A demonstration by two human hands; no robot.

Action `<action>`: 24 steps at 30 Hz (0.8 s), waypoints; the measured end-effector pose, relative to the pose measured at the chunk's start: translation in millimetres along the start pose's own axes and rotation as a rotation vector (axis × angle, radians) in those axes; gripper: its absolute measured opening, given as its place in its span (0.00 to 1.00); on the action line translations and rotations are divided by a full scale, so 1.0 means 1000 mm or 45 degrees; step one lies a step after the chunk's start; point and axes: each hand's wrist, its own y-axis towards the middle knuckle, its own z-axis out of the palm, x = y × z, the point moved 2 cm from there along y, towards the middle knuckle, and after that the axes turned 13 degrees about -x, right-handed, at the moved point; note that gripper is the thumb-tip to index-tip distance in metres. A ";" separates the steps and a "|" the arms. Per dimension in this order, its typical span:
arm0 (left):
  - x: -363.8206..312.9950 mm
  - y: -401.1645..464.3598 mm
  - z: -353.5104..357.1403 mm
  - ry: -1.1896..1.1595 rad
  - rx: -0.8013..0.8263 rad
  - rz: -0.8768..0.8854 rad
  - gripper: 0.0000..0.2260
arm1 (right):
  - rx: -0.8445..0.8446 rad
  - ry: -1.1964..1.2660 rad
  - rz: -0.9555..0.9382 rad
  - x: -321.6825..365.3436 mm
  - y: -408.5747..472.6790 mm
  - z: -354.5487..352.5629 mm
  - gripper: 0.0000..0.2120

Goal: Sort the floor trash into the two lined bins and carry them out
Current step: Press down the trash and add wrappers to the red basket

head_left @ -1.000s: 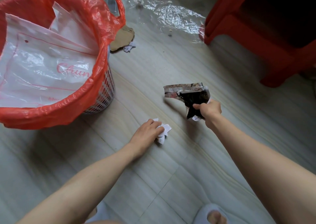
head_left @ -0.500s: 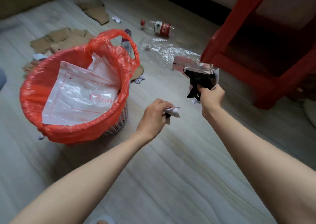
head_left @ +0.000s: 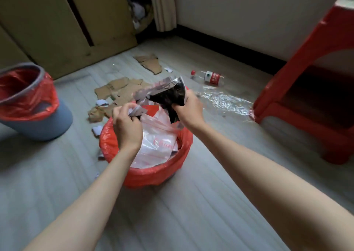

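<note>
Gripping a crumpled black-and-silver foil wrapper [head_left: 168, 95] over the red-lined bin [head_left: 145, 176], the right hand [head_left: 188, 108] is at 1 o'clock; the left hand [head_left: 125, 128] is pinching a white paper scrap [head_left: 135, 111].

Red script "Chun" shows on the clear plastic bag [head_left: 159, 145].

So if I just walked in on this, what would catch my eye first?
Probably the two hands over the red-lined bin in the middle: the right hand grips a crumpled black and silver wrapper, the left hand pinches a white paper scrap. Then the litter behind: torn cardboard, a plastic bottle, and a second lined bin at left.
</note>
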 end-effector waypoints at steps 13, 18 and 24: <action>0.050 0.007 0.013 0.449 0.880 0.127 0.31 | 0.537 -0.889 -0.582 -0.027 -0.035 0.049 0.30; 0.062 0.009 0.037 0.863 1.150 0.543 0.30 | 0.748 -0.988 -0.643 -0.032 -0.023 0.058 0.31; 0.109 -0.020 0.055 1.131 1.564 0.383 0.28 | 1.276 -1.224 -0.374 -0.057 -0.037 0.084 0.33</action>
